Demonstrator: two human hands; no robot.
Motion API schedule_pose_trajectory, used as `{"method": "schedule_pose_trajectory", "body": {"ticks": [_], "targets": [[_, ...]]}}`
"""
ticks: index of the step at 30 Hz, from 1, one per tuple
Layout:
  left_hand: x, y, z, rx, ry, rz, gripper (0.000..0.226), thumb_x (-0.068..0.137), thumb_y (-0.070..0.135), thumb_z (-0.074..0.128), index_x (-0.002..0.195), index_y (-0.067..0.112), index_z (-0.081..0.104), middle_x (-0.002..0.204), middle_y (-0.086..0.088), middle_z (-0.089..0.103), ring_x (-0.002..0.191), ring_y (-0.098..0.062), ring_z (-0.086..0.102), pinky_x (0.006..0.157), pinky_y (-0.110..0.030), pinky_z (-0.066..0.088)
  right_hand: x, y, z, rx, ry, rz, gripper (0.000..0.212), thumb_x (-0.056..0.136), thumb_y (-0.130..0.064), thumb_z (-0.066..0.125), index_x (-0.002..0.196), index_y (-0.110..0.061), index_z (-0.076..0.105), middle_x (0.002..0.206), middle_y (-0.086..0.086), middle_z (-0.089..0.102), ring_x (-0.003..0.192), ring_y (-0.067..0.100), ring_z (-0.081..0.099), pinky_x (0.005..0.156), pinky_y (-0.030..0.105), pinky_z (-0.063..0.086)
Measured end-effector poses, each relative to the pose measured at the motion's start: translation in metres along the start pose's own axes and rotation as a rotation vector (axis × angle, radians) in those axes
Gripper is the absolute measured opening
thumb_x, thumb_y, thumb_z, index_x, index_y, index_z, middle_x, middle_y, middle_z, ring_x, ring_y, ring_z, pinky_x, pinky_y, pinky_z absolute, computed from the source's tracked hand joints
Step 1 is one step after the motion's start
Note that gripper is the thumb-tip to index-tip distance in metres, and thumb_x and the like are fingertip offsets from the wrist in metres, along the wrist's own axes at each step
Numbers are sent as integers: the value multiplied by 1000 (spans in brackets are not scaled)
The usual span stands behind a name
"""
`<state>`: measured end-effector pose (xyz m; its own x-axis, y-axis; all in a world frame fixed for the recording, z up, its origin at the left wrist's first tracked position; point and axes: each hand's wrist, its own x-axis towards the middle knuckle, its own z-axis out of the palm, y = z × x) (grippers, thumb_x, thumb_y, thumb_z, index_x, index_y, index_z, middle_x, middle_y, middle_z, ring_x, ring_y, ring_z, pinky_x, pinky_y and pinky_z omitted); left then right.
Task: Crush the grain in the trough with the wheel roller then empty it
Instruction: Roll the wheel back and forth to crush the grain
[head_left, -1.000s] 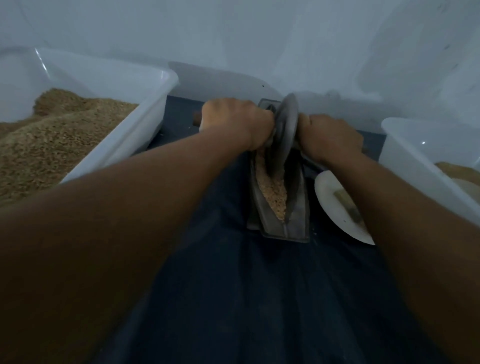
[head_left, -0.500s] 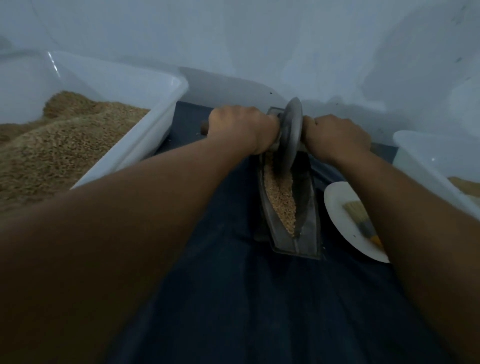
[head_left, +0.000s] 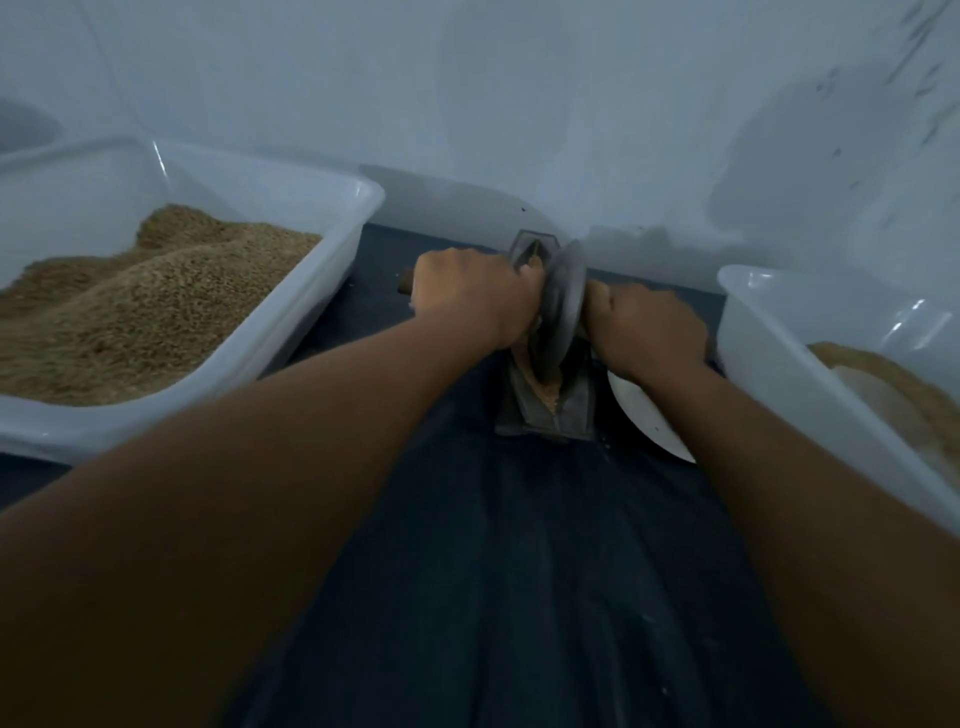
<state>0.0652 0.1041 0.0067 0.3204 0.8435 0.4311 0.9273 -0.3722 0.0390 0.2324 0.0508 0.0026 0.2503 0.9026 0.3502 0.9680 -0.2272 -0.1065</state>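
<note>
Landmark: the trough (head_left: 545, 410), a narrow dark metal channel lying lengthwise away from the person on a dark cloth (head_left: 519, 571) over the desk.
Near end of trough: bare metal shows at the lip; a thin line of tan grain (head_left: 548, 387) runs up the groove from there.
Wheel roller: the wheel roller (head_left: 561, 306) stands on edge in the groove, about midway along the trough, its rim down in the grain.
Left hand: the left hand (head_left: 470, 296) is just left of the wheel, fingers clamped round the axle handle, whose brown end pokes out past the knuckles.
Right hand: the right hand (head_left: 647, 332) is just right of the wheel, fingers wrapped tight on the other handle end.
Right of trough: a white plate (head_left: 644, 415), partly under the right forearm; beyond it a white tub (head_left: 779, 374) holding some grain.
Left of trough: a large white bin (head_left: 291, 312) heaped with grain.
Far end of trough: pointed tip near the wall.
Step in hand: crushing, by my reading; emptying not begun.
Next move: likely rolling along the groove with even downward pressure from both sides, keeping the wheel upright so grain does not spill over the walls.
</note>
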Motion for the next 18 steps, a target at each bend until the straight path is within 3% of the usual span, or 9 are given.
{"method": "schedule_pose_trajectory", "body": {"ticks": [7,12,15,18], "targets": [[-13,-4,-1,-20,-27,-40,54,98,48,14,63,19,42,62,-6,41,54,-23,36,50,-32,21,-7,-6,-7,-40,70,8,57,98,-49,21,77,-17,64,66,2,46,57,20,37,54,31,24],[-2,-6,6,-63,-37,-52,51,98,47,16,63,19,39,63,-7,40,58,-26,40,55,-36,30,9,-5,4,-14,99,9,56,93,-51,18,68,-20,56,66,3,47,62,25,43,59,33,30],[12,-6,12,-100,-13,-13,45,100,40,27,58,24,32,62,-3,33,69,-31,44,65,-42,36,23,-5,11,-8,108,29,53,92,-52,19,64,-19,50,64,0,43,58,21,39,53,29,24],[28,-7,18,-105,5,22,45,100,40,30,57,26,31,72,-3,50,82,-36,56,69,-43,35,41,-4,16,-19,106,51,49,94,-52,21,73,-22,54,75,3,48,67,25,41,51,29,18]]}}
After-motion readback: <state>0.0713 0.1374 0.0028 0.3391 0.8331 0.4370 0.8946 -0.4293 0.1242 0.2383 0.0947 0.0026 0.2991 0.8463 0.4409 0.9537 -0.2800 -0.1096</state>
